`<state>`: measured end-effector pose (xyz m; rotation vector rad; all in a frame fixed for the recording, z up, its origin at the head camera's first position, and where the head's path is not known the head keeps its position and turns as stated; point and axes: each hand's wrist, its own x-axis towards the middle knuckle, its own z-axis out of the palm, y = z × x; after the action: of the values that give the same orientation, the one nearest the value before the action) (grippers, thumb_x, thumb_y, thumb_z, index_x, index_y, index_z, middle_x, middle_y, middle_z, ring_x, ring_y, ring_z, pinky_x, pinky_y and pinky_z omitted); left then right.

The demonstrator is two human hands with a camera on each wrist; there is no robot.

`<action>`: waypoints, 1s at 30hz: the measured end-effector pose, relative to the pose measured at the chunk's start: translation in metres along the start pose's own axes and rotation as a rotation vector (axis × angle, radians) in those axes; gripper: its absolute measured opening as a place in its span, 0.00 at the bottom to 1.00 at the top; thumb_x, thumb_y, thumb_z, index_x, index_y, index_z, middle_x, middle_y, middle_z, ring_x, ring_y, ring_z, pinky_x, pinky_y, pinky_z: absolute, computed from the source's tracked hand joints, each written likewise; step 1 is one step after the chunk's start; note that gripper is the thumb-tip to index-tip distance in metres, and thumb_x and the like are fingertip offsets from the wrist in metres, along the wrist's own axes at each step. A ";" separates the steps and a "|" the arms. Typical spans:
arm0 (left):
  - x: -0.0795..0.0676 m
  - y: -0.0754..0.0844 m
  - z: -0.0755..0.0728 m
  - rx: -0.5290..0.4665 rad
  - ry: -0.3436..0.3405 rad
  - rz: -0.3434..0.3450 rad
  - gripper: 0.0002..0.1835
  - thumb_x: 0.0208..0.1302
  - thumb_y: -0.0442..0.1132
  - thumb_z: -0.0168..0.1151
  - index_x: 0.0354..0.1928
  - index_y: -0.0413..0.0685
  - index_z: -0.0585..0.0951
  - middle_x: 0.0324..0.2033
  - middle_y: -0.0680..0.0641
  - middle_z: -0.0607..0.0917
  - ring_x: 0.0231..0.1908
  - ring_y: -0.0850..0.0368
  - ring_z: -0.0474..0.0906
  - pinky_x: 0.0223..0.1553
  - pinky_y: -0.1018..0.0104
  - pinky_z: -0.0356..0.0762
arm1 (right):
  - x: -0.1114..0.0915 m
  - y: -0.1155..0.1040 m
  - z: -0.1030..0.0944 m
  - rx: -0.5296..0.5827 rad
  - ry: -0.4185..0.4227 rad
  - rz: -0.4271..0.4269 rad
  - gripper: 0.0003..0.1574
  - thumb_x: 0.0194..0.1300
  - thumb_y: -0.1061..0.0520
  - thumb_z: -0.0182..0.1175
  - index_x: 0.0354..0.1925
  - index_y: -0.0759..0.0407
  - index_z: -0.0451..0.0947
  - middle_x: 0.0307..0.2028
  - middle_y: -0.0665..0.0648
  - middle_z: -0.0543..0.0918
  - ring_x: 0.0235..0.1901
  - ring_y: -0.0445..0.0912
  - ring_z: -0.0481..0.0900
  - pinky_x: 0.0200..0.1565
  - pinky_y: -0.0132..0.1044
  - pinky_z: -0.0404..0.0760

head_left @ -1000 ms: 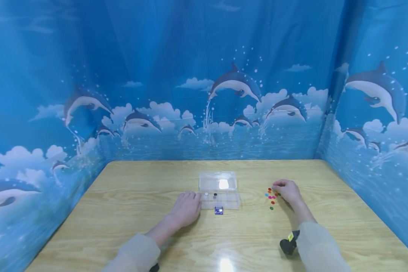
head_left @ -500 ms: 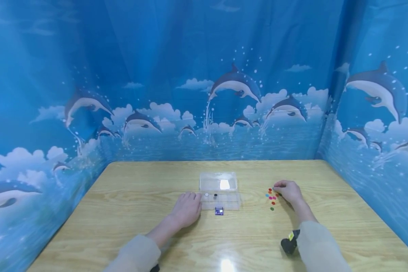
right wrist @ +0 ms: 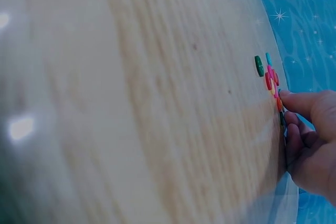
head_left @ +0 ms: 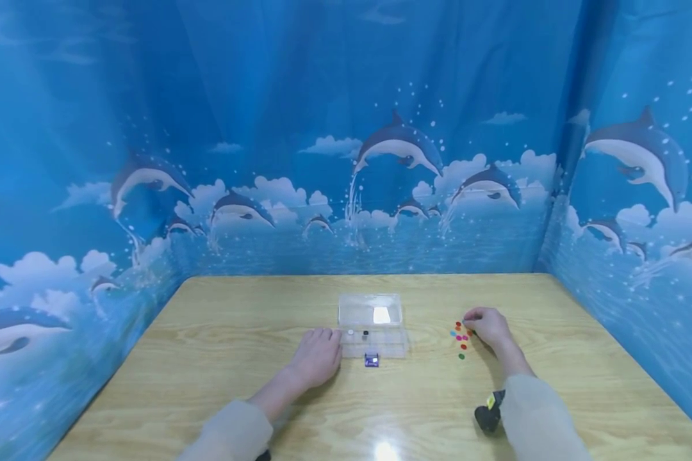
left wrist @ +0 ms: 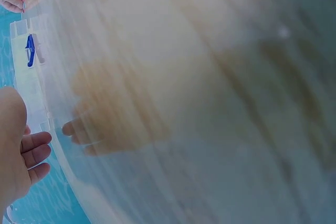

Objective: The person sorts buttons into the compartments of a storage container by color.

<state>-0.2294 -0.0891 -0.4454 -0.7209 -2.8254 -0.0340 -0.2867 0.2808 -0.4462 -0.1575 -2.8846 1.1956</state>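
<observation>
My left hand [head_left: 316, 356] lies at the left side of a clear plastic compartment box [head_left: 389, 349], its fingertips touching or close to the box's edge. In the left wrist view, that hand's fingers are loosely bent. The box's lid [head_left: 354, 310] is raised at the back. A white button [head_left: 350, 332] and a small black piece [head_left: 366, 333] sit in separate compartments. Over on the right, my right hand [head_left: 490, 326] pinches a small bluish button [right wrist: 280, 92] between thumb and fingers, mostly hidden. Several loose coloured buttons lie beside it, including a green button [right wrist: 259, 66] and a red button [head_left: 464, 347].
A blue-purple latch [head_left: 371, 360] projects from the front of the box. The wooden table [head_left: 427, 403] ends at blue dolphin curtains [head_left: 300, 237] behind and on both sides. A black wrist camera [head_left: 487, 418] hangs below the right sleeve.
Both hands keep practically the same places. The right fingertips stay at the upper edge of the buttons. The whole head view has shifted slightly.
</observation>
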 end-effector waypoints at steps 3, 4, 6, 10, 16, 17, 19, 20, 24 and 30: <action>0.000 -0.001 0.002 -0.005 0.000 -0.004 0.14 0.68 0.43 0.46 0.47 0.41 0.73 0.35 0.44 0.77 0.40 0.49 0.73 0.44 0.56 0.71 | 0.000 -0.001 0.000 0.006 -0.007 0.008 0.15 0.62 0.64 0.56 0.45 0.73 0.74 0.44 0.71 0.76 0.48 0.63 0.71 0.51 0.56 0.68; 0.000 -0.001 0.002 -0.006 0.003 -0.005 0.14 0.68 0.43 0.46 0.47 0.41 0.73 0.35 0.44 0.77 0.40 0.49 0.73 0.44 0.56 0.71 | 0.000 -0.001 0.001 0.010 -0.009 0.015 0.15 0.61 0.64 0.55 0.45 0.73 0.74 0.44 0.71 0.76 0.47 0.63 0.71 0.51 0.55 0.68; 0.000 -0.001 0.003 -0.005 0.014 -0.003 0.15 0.68 0.43 0.46 0.48 0.40 0.73 0.35 0.44 0.77 0.40 0.49 0.73 0.44 0.56 0.71 | 0.001 -0.002 0.001 0.016 -0.007 0.029 0.15 0.61 0.64 0.56 0.45 0.73 0.73 0.44 0.71 0.76 0.47 0.62 0.71 0.50 0.54 0.68; 0.000 -0.002 0.004 0.006 0.035 0.006 0.15 0.68 0.42 0.46 0.47 0.40 0.73 0.34 0.44 0.77 0.39 0.49 0.72 0.43 0.56 0.71 | 0.003 -0.001 0.002 0.010 0.010 0.051 0.13 0.60 0.63 0.57 0.42 0.72 0.74 0.39 0.67 0.76 0.42 0.58 0.72 0.45 0.50 0.71; 0.000 -0.001 0.002 -0.006 0.019 -0.001 0.15 0.68 0.43 0.46 0.49 0.41 0.73 0.36 0.44 0.78 0.41 0.49 0.73 0.46 0.55 0.71 | 0.003 0.004 0.000 -0.047 0.010 -0.007 0.12 0.60 0.61 0.58 0.38 0.71 0.76 0.35 0.64 0.78 0.38 0.56 0.73 0.44 0.50 0.71; 0.000 -0.001 0.002 -0.009 0.013 -0.003 0.15 0.68 0.43 0.45 0.49 0.41 0.73 0.37 0.44 0.78 0.42 0.49 0.73 0.46 0.55 0.71 | 0.003 0.005 0.000 -0.053 0.005 -0.016 0.12 0.61 0.61 0.58 0.38 0.71 0.76 0.35 0.64 0.78 0.38 0.55 0.73 0.44 0.50 0.71; 0.000 -0.001 0.002 -0.012 0.008 -0.005 0.15 0.68 0.43 0.46 0.49 0.41 0.73 0.37 0.44 0.78 0.42 0.49 0.73 0.47 0.55 0.71 | 0.002 0.006 -0.001 -0.054 -0.005 -0.023 0.12 0.61 0.60 0.58 0.38 0.71 0.76 0.34 0.63 0.78 0.37 0.55 0.73 0.43 0.49 0.71; 0.000 -0.001 0.002 -0.011 0.006 -0.006 0.15 0.68 0.43 0.45 0.49 0.41 0.73 0.37 0.44 0.78 0.42 0.49 0.73 0.47 0.55 0.70 | 0.002 0.006 -0.001 -0.051 -0.011 -0.019 0.12 0.61 0.60 0.58 0.38 0.70 0.75 0.34 0.63 0.78 0.37 0.54 0.73 0.42 0.48 0.71; 0.001 -0.002 0.002 -0.010 0.012 -0.003 0.14 0.69 0.42 0.45 0.48 0.41 0.73 0.36 0.44 0.77 0.40 0.50 0.72 0.46 0.56 0.71 | 0.000 0.004 -0.002 -0.030 -0.031 -0.005 0.13 0.62 0.59 0.57 0.40 0.69 0.74 0.34 0.61 0.77 0.35 0.51 0.71 0.37 0.42 0.71; 0.001 -0.002 0.000 -0.021 -0.013 -0.006 0.14 0.69 0.43 0.45 0.48 0.41 0.73 0.36 0.44 0.77 0.41 0.50 0.72 0.46 0.56 0.70 | -0.001 0.003 -0.002 -0.014 -0.024 -0.027 0.10 0.63 0.59 0.56 0.38 0.67 0.74 0.33 0.60 0.76 0.33 0.50 0.71 0.32 0.37 0.69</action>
<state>-0.2307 -0.0903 -0.4453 -0.7203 -2.8438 -0.0599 -0.2855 0.2836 -0.4469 -0.1051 -2.9064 1.1806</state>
